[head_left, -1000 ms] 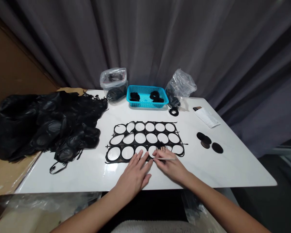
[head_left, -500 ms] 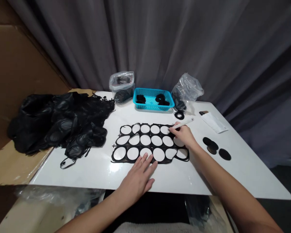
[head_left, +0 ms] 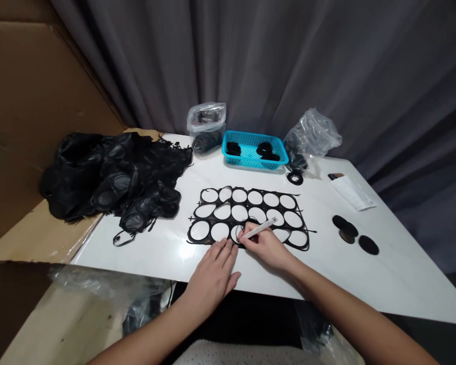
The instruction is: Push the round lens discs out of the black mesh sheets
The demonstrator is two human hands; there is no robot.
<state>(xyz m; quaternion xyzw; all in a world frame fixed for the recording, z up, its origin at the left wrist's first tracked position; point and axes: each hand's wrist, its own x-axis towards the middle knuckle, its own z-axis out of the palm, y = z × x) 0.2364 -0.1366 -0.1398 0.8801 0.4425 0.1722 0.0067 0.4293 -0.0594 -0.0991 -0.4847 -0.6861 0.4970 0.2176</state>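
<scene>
A black sheet [head_left: 214,221] with rows of round cut-outs lies flat on the white table, whose surface shows through the holes. My left hand [head_left: 215,268] rests on its near edge, fingers stretched out and palm down. In my right hand [head_left: 266,247] is a slim white pen-shaped tool [head_left: 264,227], pinched with its upper end pointing up and right. Its tip is hidden by my fingers, over the nearest row of holes. A thin black loop or strand [head_left: 251,220] shows beside these fingertips; I cannot tell whether it is held.
At the left lies a heap of black, shiny pieces [head_left: 110,177]. Behind the sheet stand a clear bag-lined container [head_left: 206,126], a blue basket [head_left: 256,161] with black pieces and a clear plastic bag [head_left: 314,134]. Several black discs [head_left: 368,245] and a white packet [head_left: 353,192] lie right.
My right hand has moved with the white tool from the far right of the sheet to the near row, close to my left hand. The camera view has shifted.
</scene>
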